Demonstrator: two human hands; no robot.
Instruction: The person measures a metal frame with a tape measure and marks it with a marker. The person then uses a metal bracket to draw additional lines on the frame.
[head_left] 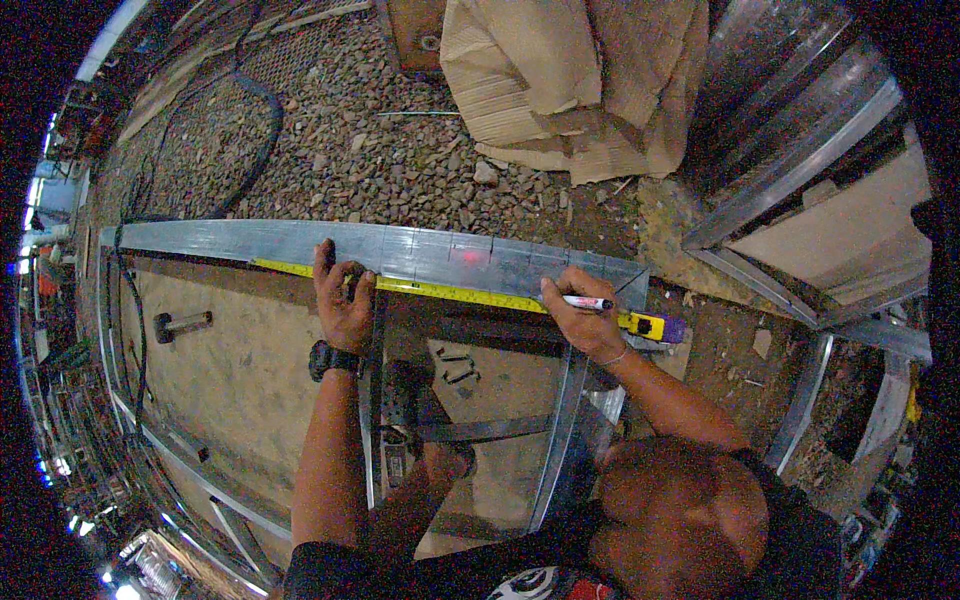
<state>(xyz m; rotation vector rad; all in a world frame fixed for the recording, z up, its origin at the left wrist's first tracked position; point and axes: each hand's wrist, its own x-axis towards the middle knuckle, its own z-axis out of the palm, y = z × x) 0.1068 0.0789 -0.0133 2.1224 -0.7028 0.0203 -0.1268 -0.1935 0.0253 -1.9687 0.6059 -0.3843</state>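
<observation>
A long grey metal bar (pixel 400 248) crosses the view, with several dark lines drawn across its top. Along its near edge runs the yellow blade of a tape measure (pixel 465 291), whose case lies at the right end of the bar. My left hand (pixel 345 305), a dark watch at its wrist, pinches the blade against the bar, one finger stretched onto the metal. Closed around a white marker (pixel 586 302), my right hand (pixel 585 325) rests by the bar's near edge, just left of the tape case. Its fingertips are partly hidden.
A metal frame spreads below the bar, with a hammer (pixel 183 326) lying inside it at left. A dark cable (pixel 270 125) loops over gravel and across the bar's left end. Cardboard (pixel 570 90) lies beyond; metal framing (pixel 800 160) stands at right.
</observation>
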